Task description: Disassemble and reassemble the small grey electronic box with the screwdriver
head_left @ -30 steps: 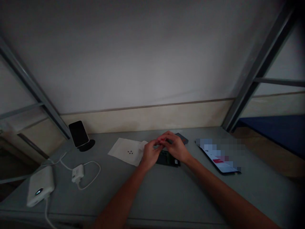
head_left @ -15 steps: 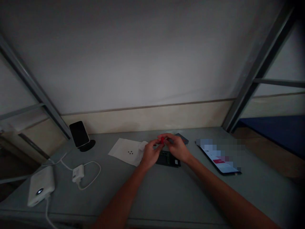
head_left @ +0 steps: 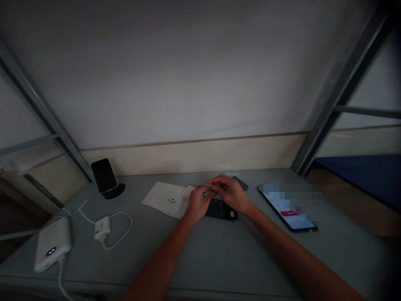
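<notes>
My right hand [head_left: 231,193] pinches a small red object [head_left: 214,184], mostly covered by the fingers, so its kind does not show. My left hand [head_left: 198,204] meets it from the left, fingertips pressed together against those of the right. Whatever the left fingertips hold is hidden. Just below both hands lies a flat black case [head_left: 216,216] with a green circuit board [head_left: 222,207] exposed in it. To the left, a white sheet of paper [head_left: 159,196] carries several tiny dark pieces [head_left: 171,201], and a crumpled white bit [head_left: 188,191] lies at its right side.
A dark flat piece [head_left: 239,183] lies behind my right hand. Further right is a lit phone [head_left: 291,213]. On the left are a phone on a stand [head_left: 105,175], a white adapter with cable [head_left: 102,228] and a white power bank [head_left: 53,244]. Metal posts flank the table.
The red object has tilted or sunk deeper between my fingers, and less of it shows. My fingertips have come closer together. The other things on the table stay put.
</notes>
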The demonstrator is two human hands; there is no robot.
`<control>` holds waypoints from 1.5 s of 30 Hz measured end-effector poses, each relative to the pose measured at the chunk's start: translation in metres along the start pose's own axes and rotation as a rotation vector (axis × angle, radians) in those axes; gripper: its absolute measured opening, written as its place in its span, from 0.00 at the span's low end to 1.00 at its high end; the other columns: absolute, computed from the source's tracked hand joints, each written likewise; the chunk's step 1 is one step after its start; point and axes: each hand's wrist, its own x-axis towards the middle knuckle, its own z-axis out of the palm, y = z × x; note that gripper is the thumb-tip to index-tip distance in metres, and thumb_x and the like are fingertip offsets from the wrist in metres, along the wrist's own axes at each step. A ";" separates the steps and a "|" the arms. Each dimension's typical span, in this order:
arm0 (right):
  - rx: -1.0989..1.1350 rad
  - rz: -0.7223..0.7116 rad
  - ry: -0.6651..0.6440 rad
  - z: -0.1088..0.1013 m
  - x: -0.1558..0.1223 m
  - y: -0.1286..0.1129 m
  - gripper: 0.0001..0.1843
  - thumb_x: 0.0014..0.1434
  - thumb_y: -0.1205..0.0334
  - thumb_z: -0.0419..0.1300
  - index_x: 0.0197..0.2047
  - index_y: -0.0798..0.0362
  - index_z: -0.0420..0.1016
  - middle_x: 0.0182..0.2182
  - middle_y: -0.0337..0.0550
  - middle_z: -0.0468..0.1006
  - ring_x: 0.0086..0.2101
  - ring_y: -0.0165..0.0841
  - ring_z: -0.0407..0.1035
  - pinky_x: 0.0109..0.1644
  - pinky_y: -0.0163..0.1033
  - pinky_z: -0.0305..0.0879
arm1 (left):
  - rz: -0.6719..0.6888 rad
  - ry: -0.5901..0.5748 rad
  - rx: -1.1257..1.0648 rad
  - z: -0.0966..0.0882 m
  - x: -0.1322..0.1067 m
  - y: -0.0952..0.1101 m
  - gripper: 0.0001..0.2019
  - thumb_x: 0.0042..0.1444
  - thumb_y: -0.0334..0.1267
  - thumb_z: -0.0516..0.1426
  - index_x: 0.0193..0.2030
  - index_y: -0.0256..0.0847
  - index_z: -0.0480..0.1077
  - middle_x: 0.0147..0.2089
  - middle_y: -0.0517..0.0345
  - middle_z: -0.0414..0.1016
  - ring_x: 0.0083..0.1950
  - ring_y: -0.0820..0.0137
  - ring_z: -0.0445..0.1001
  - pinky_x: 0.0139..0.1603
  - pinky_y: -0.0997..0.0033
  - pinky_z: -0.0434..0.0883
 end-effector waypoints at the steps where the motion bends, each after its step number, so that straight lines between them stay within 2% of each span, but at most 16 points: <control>1: 0.012 0.011 -0.017 -0.003 0.000 -0.001 0.13 0.60 0.60 0.61 0.48 0.51 0.80 0.40 0.46 0.81 0.37 0.35 0.74 0.44 0.41 0.71 | 0.022 0.001 0.003 0.000 -0.001 0.002 0.06 0.59 0.38 0.62 0.40 0.39 0.80 0.42 0.51 0.82 0.45 0.63 0.78 0.50 0.66 0.71; 3: 0.061 0.053 -0.095 -0.013 0.002 -0.006 0.13 0.59 0.59 0.63 0.47 0.52 0.80 0.39 0.45 0.81 0.37 0.35 0.75 0.43 0.40 0.71 | 0.080 -0.022 0.015 0.001 -0.002 0.008 0.06 0.59 0.39 0.63 0.39 0.40 0.80 0.42 0.51 0.82 0.47 0.63 0.76 0.51 0.66 0.70; 6: 0.124 0.125 -0.236 -0.032 0.003 -0.014 0.10 0.57 0.59 0.65 0.40 0.53 0.80 0.34 0.43 0.82 0.36 0.35 0.75 0.41 0.38 0.71 | 0.136 -0.081 0.023 0.005 -0.006 0.019 0.08 0.60 0.42 0.62 0.38 0.42 0.80 0.41 0.52 0.81 0.47 0.64 0.75 0.50 0.66 0.70; 8: 0.154 0.179 -0.319 -0.043 0.003 -0.016 0.09 0.55 0.59 0.66 0.39 0.54 0.80 0.33 0.42 0.82 0.35 0.34 0.75 0.40 0.37 0.71 | 0.142 -0.109 0.021 0.007 -0.008 0.024 0.09 0.60 0.44 0.62 0.38 0.42 0.80 0.40 0.53 0.81 0.46 0.64 0.75 0.50 0.66 0.70; 11: 0.174 0.224 -0.376 -0.051 0.003 -0.014 0.09 0.54 0.60 0.67 0.37 0.55 0.80 0.32 0.42 0.82 0.34 0.34 0.75 0.39 0.37 0.71 | 0.129 -0.144 0.032 0.011 -0.010 0.025 0.10 0.60 0.46 0.62 0.37 0.43 0.80 0.38 0.53 0.81 0.44 0.64 0.75 0.49 0.66 0.70; 20: 0.205 0.233 -0.383 -0.054 0.003 -0.014 0.07 0.53 0.61 0.67 0.36 0.55 0.80 0.31 0.41 0.81 0.33 0.33 0.75 0.38 0.37 0.70 | 0.108 -0.123 -0.026 0.018 -0.012 0.018 0.08 0.59 0.44 0.63 0.38 0.44 0.81 0.39 0.54 0.82 0.44 0.65 0.76 0.50 0.66 0.70; 26: 0.180 0.244 -0.376 -0.056 0.003 -0.013 0.07 0.53 0.62 0.67 0.36 0.54 0.79 0.32 0.41 0.81 0.34 0.33 0.75 0.39 0.37 0.70 | 0.029 -0.115 -0.038 0.022 -0.012 0.020 0.06 0.58 0.41 0.65 0.38 0.42 0.81 0.39 0.53 0.82 0.42 0.65 0.78 0.47 0.68 0.72; 38: 0.157 0.211 -0.376 -0.057 0.003 -0.015 0.07 0.53 0.61 0.67 0.36 0.54 0.80 0.32 0.42 0.81 0.34 0.34 0.75 0.39 0.38 0.71 | 0.004 -0.124 -0.067 0.023 -0.012 0.020 0.07 0.57 0.43 0.65 0.37 0.43 0.81 0.38 0.54 0.82 0.42 0.64 0.79 0.46 0.68 0.73; 45: 0.128 0.191 -0.415 -0.059 0.004 -0.022 0.05 0.55 0.66 0.63 0.35 0.53 0.81 0.33 0.42 0.82 0.35 0.34 0.76 0.41 0.38 0.71 | -0.026 -0.083 -0.044 0.023 -0.013 0.025 0.06 0.55 0.42 0.66 0.34 0.42 0.80 0.36 0.55 0.82 0.39 0.65 0.78 0.45 0.67 0.73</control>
